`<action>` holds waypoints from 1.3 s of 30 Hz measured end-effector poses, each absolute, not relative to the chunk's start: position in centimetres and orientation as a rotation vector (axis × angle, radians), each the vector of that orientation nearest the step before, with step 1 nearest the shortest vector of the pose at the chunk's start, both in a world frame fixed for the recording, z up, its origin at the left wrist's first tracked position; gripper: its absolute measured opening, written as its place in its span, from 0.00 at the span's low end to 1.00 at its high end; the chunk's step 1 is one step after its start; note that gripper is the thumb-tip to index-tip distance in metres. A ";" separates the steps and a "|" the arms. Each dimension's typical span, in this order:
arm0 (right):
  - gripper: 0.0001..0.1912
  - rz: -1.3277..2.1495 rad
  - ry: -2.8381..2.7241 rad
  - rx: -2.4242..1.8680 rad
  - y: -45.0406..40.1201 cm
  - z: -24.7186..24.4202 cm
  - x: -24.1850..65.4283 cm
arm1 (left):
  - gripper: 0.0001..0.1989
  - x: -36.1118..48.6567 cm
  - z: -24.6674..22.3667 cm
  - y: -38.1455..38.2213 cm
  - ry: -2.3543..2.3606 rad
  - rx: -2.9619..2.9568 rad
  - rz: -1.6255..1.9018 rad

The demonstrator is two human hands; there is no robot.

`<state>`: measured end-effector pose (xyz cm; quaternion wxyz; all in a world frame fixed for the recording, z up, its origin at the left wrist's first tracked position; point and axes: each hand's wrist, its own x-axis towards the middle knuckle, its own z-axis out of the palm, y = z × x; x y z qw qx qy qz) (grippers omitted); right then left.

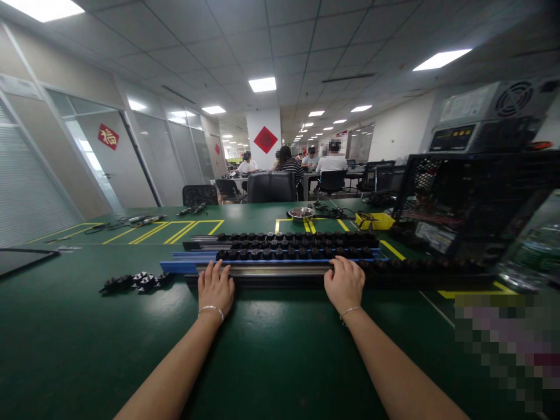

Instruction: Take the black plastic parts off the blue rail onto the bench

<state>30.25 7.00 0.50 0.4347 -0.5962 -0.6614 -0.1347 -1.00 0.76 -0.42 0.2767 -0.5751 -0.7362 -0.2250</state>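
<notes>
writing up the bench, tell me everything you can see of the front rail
The front rail is long and straight, dark-sided, with a shiny, metal-looking strip along its bare middle. It lies crosswise on the green table, just in front of a blue rail. The left hand and right hand lie over it, well apart, seemingly touching it. Small black pieces line its right part, too dark to make out clearly.

Cannot see the parts of the silver rail (280, 270) covered by the left hand (216, 290) and right hand (345, 284), nor make out the metal bowl (301, 219)'s tiny contents. Lose the computer case (485, 175) past the right edge.
</notes>
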 end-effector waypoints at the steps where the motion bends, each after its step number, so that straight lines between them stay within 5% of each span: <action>1: 0.14 -0.330 -1.650 -1.473 7.0 0.5 30.2 | 0.21 -1.0 -0.4 0.8 -1.995 -1.561 -0.591; 39: 0.16 -0.259 -1.732 -1.376 7.2 0.1 29.9 | 0.22 -0.6 -0.6 1.1 -2.032 -1.767 -0.488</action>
